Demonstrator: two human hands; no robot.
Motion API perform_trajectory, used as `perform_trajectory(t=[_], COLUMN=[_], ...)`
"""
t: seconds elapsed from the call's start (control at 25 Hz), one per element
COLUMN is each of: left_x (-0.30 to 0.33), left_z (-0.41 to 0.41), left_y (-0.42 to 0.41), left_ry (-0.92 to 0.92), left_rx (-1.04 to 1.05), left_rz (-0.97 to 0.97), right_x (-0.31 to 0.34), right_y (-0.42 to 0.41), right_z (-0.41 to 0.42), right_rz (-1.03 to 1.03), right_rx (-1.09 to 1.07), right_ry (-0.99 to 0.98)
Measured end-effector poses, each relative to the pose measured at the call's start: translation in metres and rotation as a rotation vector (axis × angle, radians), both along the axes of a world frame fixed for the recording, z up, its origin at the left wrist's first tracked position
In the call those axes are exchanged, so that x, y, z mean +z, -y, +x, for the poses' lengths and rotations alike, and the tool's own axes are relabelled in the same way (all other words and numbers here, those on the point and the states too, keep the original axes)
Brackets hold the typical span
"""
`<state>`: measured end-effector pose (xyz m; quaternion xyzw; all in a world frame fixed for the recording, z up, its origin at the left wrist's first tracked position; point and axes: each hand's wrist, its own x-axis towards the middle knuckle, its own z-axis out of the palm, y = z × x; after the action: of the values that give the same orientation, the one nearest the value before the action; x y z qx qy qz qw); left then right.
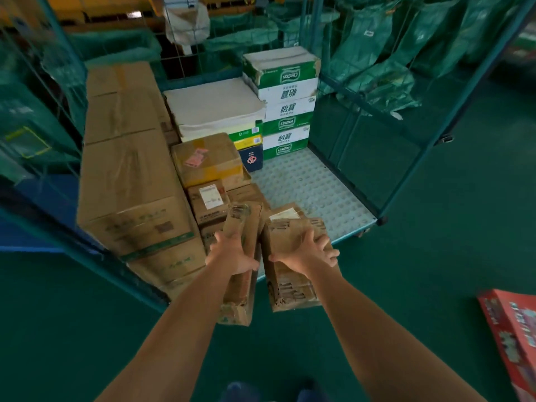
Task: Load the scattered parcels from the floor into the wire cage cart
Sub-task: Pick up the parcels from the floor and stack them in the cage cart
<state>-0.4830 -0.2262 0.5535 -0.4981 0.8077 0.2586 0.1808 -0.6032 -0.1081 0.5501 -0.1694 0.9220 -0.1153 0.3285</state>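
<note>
I hold two worn brown cardboard parcels out in front of me at the open front edge of the wire cage cart (365,158). My left hand (232,253) grips the narrow left parcel (242,227) from above. My right hand (310,250) lies on top of the wider right parcel (290,282), fingers spread over its far side. Both parcels hang partly over the cart's pale grey dimpled floor (307,184) and partly over the green ground.
Inside the cart, large brown cartons (127,169) are stacked on the left, smaller boxes (207,162) in the middle, and green-and-white cases (287,103) at the back. A red box (513,335) lies on the green ground at right. Green sacks (406,47) hang behind the cage.
</note>
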Motion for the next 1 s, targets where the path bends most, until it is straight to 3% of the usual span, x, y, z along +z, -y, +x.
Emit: perform_trajectory(t=[0.4, 0.48, 0.68, 1.0], left_x=[-0.034, -0.036, -0.050, -0.084], left_z=[-0.092, -0.111, -0.148, -0.177], left_y=[0.095, 0.129, 0.207, 0.236], left_ry=[0.017, 0.032, 0.090, 0.158], left_rx=[0.266, 0.253, 0.447, 0.625], left_rz=[0.025, 0.038, 0.045, 0.104], right_x=[-0.022, -0.030, -0.056, -0.103], right_y=[0.113, 0.142, 0.236, 0.336], right_z=[-0.145, -0.159, -0.194, -0.226], right_rz=[0.036, 0.066, 0.156, 0.182], right_rx=[0.156, 0.183, 0.285, 0.408], right_ry=[0.005, -0.003, 0.031, 0.096])
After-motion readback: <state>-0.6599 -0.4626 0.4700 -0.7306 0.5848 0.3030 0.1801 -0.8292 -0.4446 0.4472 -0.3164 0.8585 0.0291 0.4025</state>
